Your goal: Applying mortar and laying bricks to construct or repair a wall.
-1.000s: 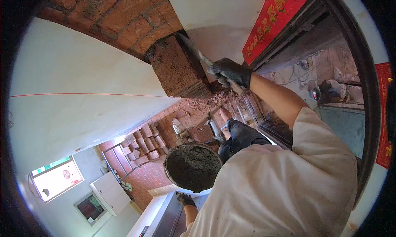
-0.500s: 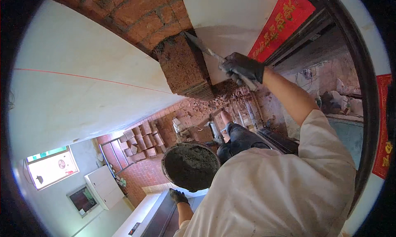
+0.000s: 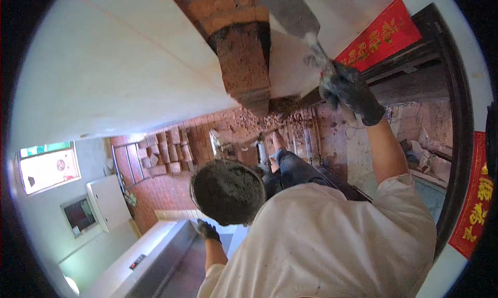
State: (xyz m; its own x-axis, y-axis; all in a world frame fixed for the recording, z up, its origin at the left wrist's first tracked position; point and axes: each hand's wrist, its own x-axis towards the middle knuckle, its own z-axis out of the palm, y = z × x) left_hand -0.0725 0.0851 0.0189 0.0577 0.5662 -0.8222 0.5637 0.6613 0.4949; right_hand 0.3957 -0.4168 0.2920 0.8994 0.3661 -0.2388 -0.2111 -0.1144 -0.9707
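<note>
My right hand (image 3: pixel 355 93), in a dark glove, is closed around the handle of a trowel (image 3: pixel 295 12). The grey blade is raised beside the brick wall end (image 3: pixel 243 64), apart from it. Dark wet mortar (image 3: pixel 238 30) lines the joint at the top of that brickwork. Low on the left, my gloved left hand (image 3: pixel 208 229) is by the edge of a grey metal-faced cabinet (image 3: pixel 174 256), its fingers loosely apart and nothing seen in them. Just beyond that hand stands a round tub (image 3: pixel 193 194) of grey mortar.
Stacked bricks (image 3: pixel 165 151) lie on the red tiled floor (image 3: pixel 166 194). Rubble (image 3: pixel 254 120) is strewn below the wall end. A smooth white wall (image 3: pixel 119 80) runs along the left. A dark door frame (image 3: pixel 456 90) and red banners (image 3: pixel 381 36) are at the right.
My right hand has drawn the trowel away from the mortar joint, up and to the right. The view has shifted; my left hand stays near the cabinet edge.
</note>
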